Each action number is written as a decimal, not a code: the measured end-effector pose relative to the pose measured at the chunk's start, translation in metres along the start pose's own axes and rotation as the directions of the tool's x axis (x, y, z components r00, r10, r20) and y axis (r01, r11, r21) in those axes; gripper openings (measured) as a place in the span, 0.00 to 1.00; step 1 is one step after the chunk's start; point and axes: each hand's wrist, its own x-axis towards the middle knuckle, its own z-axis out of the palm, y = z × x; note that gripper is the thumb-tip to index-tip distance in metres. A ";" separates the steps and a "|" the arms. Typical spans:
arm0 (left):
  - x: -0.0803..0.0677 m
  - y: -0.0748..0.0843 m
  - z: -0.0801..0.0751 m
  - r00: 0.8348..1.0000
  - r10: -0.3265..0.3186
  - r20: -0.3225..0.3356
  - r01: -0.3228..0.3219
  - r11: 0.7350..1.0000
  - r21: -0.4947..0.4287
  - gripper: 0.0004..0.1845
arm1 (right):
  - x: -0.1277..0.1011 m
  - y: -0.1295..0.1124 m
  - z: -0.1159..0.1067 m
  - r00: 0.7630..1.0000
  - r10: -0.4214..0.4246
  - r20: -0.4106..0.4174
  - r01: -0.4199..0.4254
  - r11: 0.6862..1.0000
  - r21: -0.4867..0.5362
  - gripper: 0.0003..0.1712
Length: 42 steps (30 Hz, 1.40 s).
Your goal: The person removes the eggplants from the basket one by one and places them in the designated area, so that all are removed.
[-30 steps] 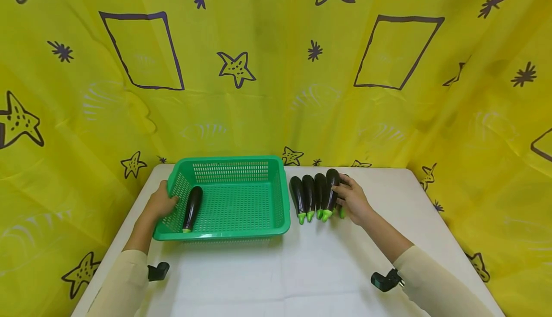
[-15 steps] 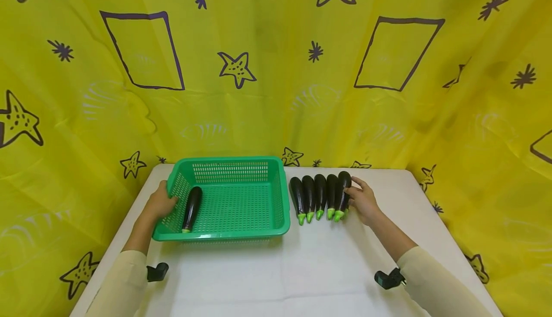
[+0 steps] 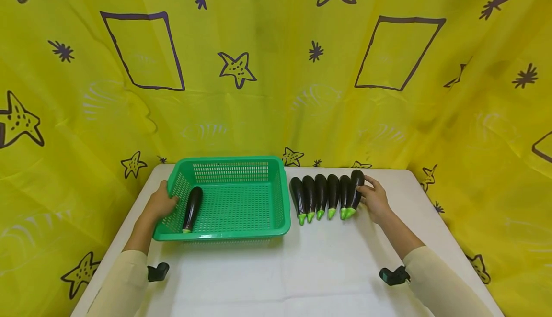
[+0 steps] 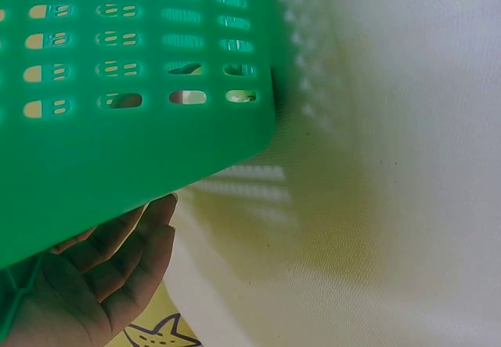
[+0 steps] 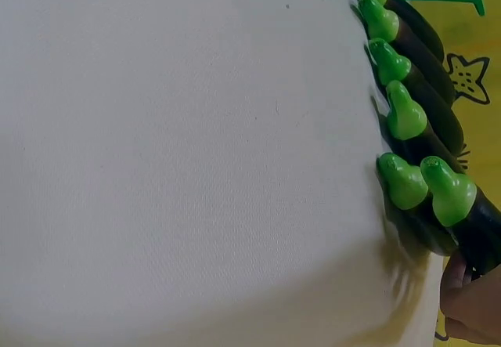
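Observation:
A row of dark purple eggplants with green stem ends lies right of a green plastic basket. My right hand pinches the rightmost eggplant between thumb and fingers near its upper part. In the right wrist view this held eggplant leans close against its neighbour, apparently a little raised. Inside the basket, one eggplant rests by the left wall. My left hand grips the basket's left rim. The left wrist view shows curled fingers at its outer side.
A white-covered table carries everything. Behind it and at both sides hangs a yellow curtain with drawn stars and shapes. The basket stands toward the table's back left.
My right hand has moved right along the row with the held eggplant, from over the others to the right end, uncovering those behind it. The left hand and basket have stayed still.

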 end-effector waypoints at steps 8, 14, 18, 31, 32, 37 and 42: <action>0.000 0.000 0.000 1.000 -0.010 0.002 0.010 1.000 -0.003 0.32 | 0.007 0.002 -0.012 0.999 0.037 -0.034 -0.038 0.999 -0.023 0.42; 0.000 -0.002 0.001 1.000 -0.007 0.000 0.007 1.000 0.000 0.32 | 0.013 0.007 -0.016 0.998 0.034 -0.061 -0.038 0.996 -0.077 0.41; 0.001 -0.003 0.002 1.000 -0.001 -0.004 0.001 1.000 -0.001 0.32 | 0.019 0.014 -0.018 0.998 0.024 -0.056 -0.029 0.996 -0.080 0.40; 0.001 -0.003 0.001 1.000 0.004 -0.011 -0.004 1.000 0.002 0.31 | 0.023 0.017 -0.003 0.996 0.011 -0.089 -0.038 0.951 -0.308 0.36; 0.000 -0.002 0.001 1.000 0.002 -0.010 -0.002 1.000 0.003 0.31 | 0.023 0.017 -0.002 0.996 0.007 -0.093 -0.036 0.945 -0.324 0.36; 0.000 -0.002 0.001 1.000 -0.001 -0.009 0.001 1.000 0.004 0.31 | 0.024 0.017 -0.002 0.995 0.001 -0.104 -0.039 0.931 -0.362 0.35; 0.000 0.000 0.001 1.000 -0.005 -0.003 0.005 1.000 0.002 0.33 | 0.025 0.016 -0.003 0.993 0.014 -0.119 -0.058 0.924 -0.379 0.36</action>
